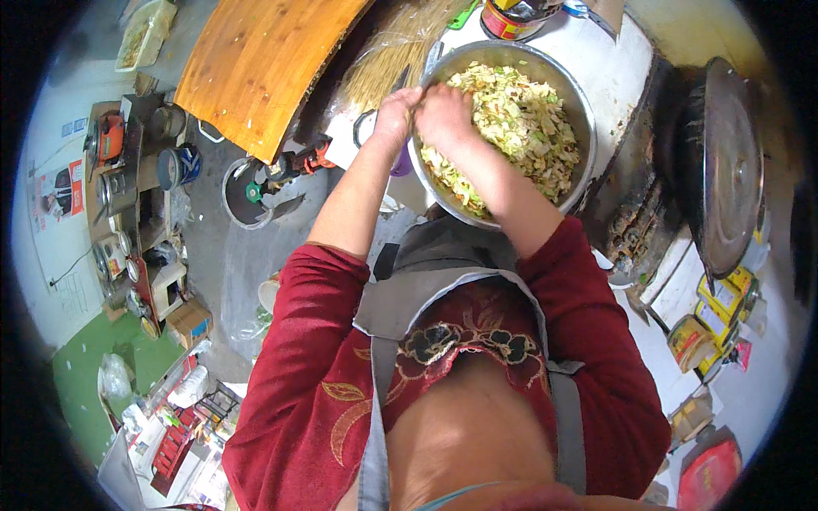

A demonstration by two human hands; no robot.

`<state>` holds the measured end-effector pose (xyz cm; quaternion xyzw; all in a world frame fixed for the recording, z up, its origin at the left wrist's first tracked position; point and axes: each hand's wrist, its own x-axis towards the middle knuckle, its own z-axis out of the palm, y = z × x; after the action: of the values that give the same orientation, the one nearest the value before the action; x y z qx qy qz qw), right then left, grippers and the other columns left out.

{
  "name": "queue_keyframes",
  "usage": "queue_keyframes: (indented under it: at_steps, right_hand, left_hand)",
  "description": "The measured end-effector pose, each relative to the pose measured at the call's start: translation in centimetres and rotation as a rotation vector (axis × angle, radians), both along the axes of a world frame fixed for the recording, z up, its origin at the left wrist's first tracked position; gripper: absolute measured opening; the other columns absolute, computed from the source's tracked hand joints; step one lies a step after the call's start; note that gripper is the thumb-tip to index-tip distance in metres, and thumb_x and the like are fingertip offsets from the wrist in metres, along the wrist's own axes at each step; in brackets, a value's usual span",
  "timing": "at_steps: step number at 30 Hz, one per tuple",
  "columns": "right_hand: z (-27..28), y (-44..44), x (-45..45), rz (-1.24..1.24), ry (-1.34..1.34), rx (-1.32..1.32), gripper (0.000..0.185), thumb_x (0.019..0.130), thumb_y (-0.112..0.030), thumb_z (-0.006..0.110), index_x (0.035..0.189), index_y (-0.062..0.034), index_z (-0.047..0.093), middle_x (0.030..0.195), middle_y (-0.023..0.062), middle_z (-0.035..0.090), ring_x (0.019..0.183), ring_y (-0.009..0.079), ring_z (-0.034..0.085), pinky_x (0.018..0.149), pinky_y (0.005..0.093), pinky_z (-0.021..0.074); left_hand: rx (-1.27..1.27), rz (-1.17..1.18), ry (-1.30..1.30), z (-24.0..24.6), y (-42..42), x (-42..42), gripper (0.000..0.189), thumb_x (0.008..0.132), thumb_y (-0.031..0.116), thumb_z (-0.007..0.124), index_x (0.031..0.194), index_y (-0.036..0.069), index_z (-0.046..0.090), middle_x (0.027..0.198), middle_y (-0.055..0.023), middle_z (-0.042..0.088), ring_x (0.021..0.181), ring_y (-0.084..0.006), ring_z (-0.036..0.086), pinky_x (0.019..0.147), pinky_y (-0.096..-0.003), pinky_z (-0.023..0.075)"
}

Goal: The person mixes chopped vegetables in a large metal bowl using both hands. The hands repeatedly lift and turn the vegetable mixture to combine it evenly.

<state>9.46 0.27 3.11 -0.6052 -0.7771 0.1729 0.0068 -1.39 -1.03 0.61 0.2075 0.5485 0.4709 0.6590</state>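
Observation:
A large round metal basin (586, 137) stands in front of me, filled with chopped cabbage (521, 128) mixed with small orange and green bits. My right hand (445, 114) reaches inside the basin at its left side, fingers down by the chopped mix; its fingertips are partly hidden. My left hand (399, 114) is at the basin's left rim, fingers bent, close beside the right hand. A dark pointed blade (402, 78) shows just beyond the left hand; whether the hand holds it, I cannot tell.
A wooden board (262, 64) lies at the upper left beside plastic-covered straw-coloured stalks (390, 51). A red tin (513, 22) stands behind the basin. At the right is a large metal lid (735, 169) by a dark stove. A metal bucket (246, 211) sits on the floor at the left.

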Motion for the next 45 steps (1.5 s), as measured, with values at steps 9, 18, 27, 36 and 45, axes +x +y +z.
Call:
queue_keyframes:
  at_steps: [9,18,27,36,45]
  right_hand:
    - [0.6,-7.3,14.1,0.232,0.001,0.342,0.046,0.081,-0.038,0.055,0.123,-0.0187,0.052,0.142,0.0104,0.03,0.132,0.033,0.025,0.105,0.0595,0.0054]
    - [-2.3,-5.3,9.6,-0.03,-0.003,0.213,0.055,0.084,-0.051,0.047,0.124,-0.0124,0.051,0.146,0.0153,0.018,0.135,0.0351,0.01,0.103,0.0627,0.003]
    - [-1.3,-8.5,17.0,-0.377,0.064,0.328,0.045,0.086,-0.043,0.051,0.124,-0.0187,0.052,0.137,0.0203,0.034,0.128,0.0371,0.028,0.104,0.0514,0.0211]
    - [-0.1,-2.9,11.3,-0.041,0.078,-0.122,0.065,0.087,-0.048,0.046,0.139,-0.0129,0.029,0.145,0.0204,0.015,0.136,0.037,0.006,0.108,0.0519,0.0062]
    - [11.0,-3.2,12.6,-0.042,1.205,0.413,0.009,0.078,-0.007,0.062,0.086,-0.0026,0.063,0.086,0.0104,0.06,0.079,0.0225,0.06,0.074,0.0307,0.0459]
  left_hand:
    - [0.128,0.17,0.086,0.1,-0.2,1.9,0.019,0.087,0.013,0.057,0.07,0.005,0.059,0.066,0.0018,0.056,0.058,-0.0087,0.047,0.056,-0.0232,0.0391]
    - [0.192,0.184,0.309,-2.4,0.2,1.9,0.027,0.086,0.013,0.059,0.061,0.007,0.053,0.059,0.0067,0.042,0.056,-0.0067,0.033,0.051,-0.0239,0.0303]
    - [0.232,0.188,0.313,-2.4,-1.6,1.9,0.023,0.089,0.017,0.055,0.072,0.003,0.06,0.065,0.0039,0.051,0.06,-0.0073,0.04,0.056,-0.0225,0.0348]
    - [0.24,0.521,0.295,-1.6,-5.1,1.0,0.016,0.089,0.012,0.052,0.079,0.001,0.057,0.075,-0.004,0.056,0.067,-0.0124,0.047,0.064,-0.0264,0.0406]
    - [0.187,0.45,0.418,-2.4,-7.7,0.6,0.026,0.094,0.019,0.044,0.091,0.0,0.06,0.081,-0.0024,0.06,0.074,-0.0113,0.052,0.069,-0.0239,0.0428]
